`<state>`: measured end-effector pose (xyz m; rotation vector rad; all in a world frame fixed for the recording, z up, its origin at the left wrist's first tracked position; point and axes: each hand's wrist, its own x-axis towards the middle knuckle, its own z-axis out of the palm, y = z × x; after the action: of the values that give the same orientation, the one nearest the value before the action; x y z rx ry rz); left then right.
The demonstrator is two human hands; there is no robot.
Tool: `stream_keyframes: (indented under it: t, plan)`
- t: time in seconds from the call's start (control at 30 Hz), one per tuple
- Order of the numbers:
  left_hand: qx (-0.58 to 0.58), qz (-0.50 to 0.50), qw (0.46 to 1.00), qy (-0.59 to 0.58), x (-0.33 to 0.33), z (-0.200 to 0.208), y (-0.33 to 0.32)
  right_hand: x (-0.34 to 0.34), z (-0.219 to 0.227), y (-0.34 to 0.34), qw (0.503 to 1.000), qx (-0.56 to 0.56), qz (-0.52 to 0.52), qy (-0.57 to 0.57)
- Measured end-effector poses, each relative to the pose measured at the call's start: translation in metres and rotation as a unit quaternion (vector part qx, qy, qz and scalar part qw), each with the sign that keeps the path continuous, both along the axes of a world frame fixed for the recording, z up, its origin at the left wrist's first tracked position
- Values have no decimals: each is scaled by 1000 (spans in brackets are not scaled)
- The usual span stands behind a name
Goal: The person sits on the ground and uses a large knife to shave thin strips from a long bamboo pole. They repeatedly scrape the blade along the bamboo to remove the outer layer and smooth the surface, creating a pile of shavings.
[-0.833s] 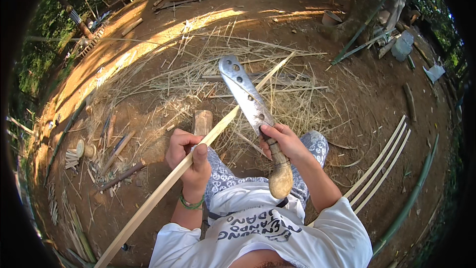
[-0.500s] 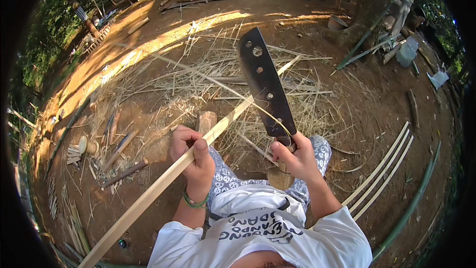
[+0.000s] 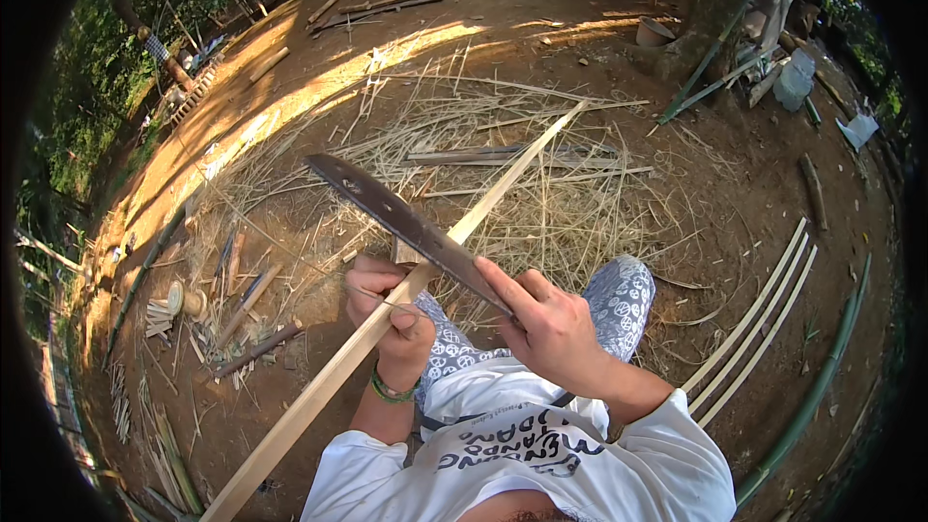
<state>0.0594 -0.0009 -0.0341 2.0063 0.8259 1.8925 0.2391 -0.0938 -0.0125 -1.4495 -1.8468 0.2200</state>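
My left hand (image 3: 391, 307) is closed around a long pale bamboo strip (image 3: 311, 400), which slants from the lower left up to the shavings in the middle. In my right hand (image 3: 556, 324) is a broad dark machete (image 3: 387, 210) with holes along its blade. The index finger stretches along the blade. The blade lies across the strip, just beyond my left hand, its tip toward the upper left. My right fingers cover the machete's handle. A thin fibre trails up-left from near my left hand. A wooden block (image 3: 404, 251) shows partly under the blade.
A heap of shavings (image 3: 580, 217) covers the ground ahead. Three pale strips (image 3: 752, 319) and a green bamboo pole (image 3: 822, 382) lie at my right. Sticks (image 3: 259, 350) and a small bundle of short pieces (image 3: 186, 300) are at left. A bucket (image 3: 654, 33) stands by a tree.
The machete has swung from upright to slanting left, now lying over the strip. My right hand has turned palm-down and shifted left. The loose curl of fibre has left the blade.
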Motion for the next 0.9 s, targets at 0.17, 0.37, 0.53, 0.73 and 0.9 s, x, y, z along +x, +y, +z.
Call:
stream_keyframes:
  t: [0.17, 0.37, 0.53, 0.73, 0.9]
  plan:
    - [-49, 32, 998, 10, 6, 1, -9, 2, -5, -8, 1000, 14, 18, -14]
    - [-18, 34, 999, -1, 8, 1, -3, 31, -40, 21, 997, -16, -59, -38]
    - [-51, 40, 998, 22, 4, 4, -8, 23, -14, 4, 1000, -23, 11, -14]
    - [-21, -9, 1000, -13, -1, 2, 3, 35, -36, 35, 998, -21, -35, 42]
    - [-13, -36, 999, -2, -5, 0, 7, 49, -46, 72, 958, -138, -77, 238]
